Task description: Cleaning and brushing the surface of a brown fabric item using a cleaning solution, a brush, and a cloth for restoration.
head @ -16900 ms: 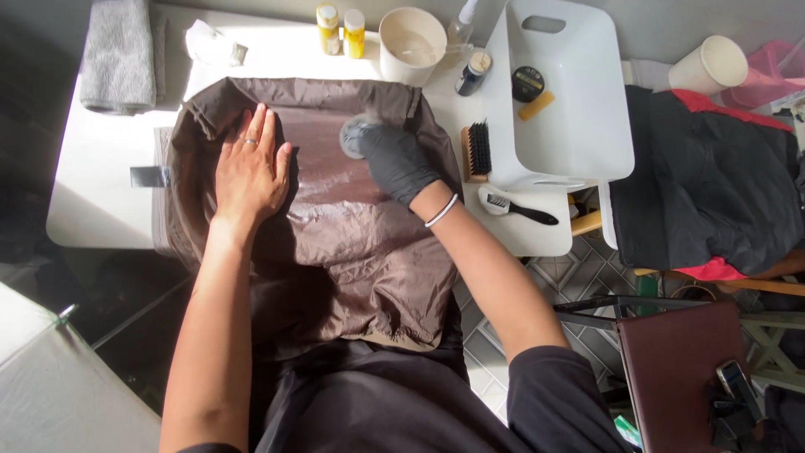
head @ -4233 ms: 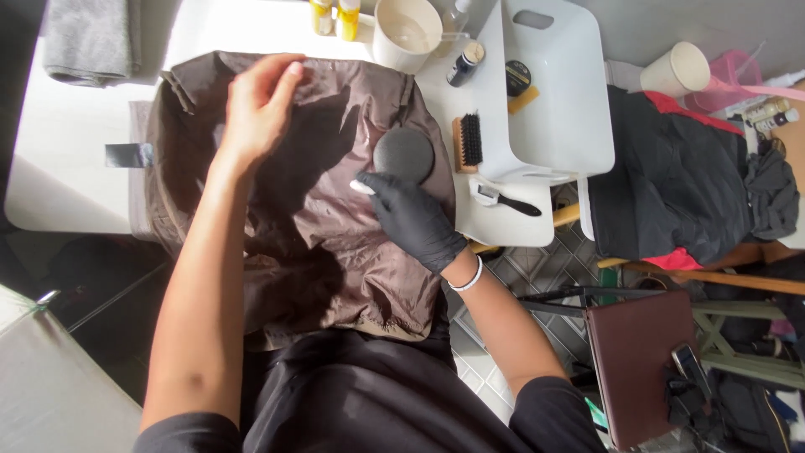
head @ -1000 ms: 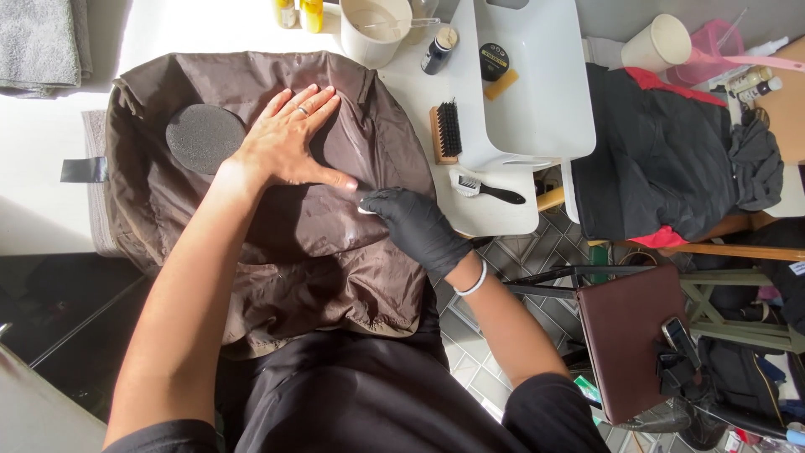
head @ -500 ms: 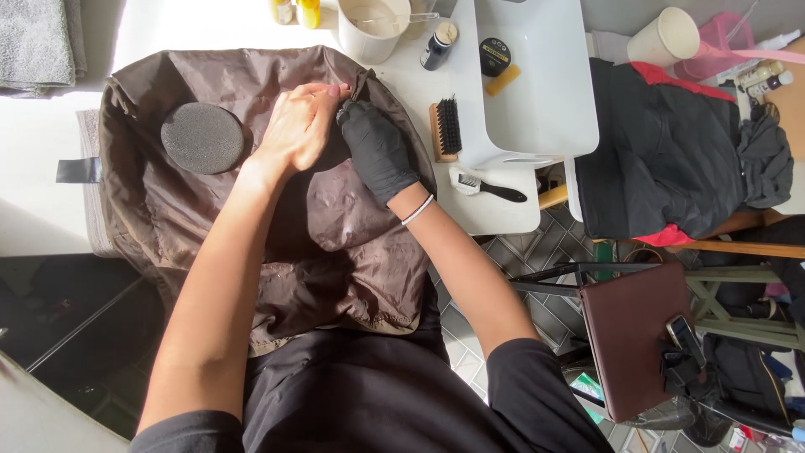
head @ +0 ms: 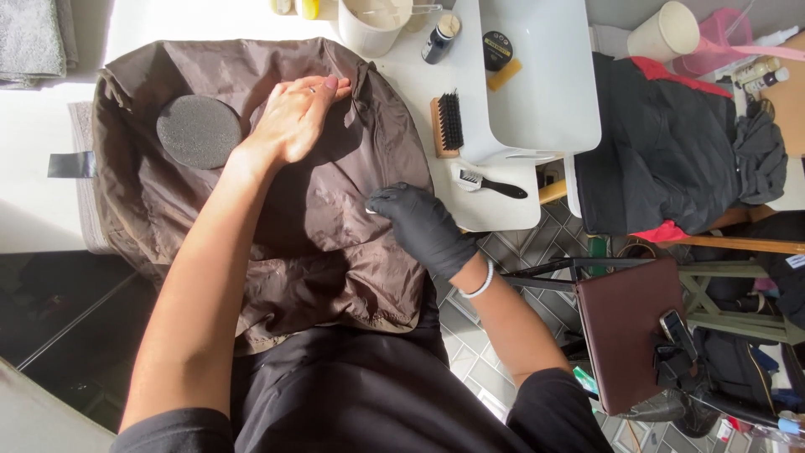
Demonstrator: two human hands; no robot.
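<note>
**Containers, labels and one screen**

At the far edge of the worktop (head: 503, 210) stands a small dark bottle (head: 438, 39) with a pale cap, beside a white tub (head: 375, 23). A round black tin (head: 496, 50) with a yellow label lies in the white tray (head: 545, 92). A phone (head: 676, 334), its screen dark, rests on the brown case (head: 625, 327). Small labelled bottles (head: 759, 74) stand far right.
</note>
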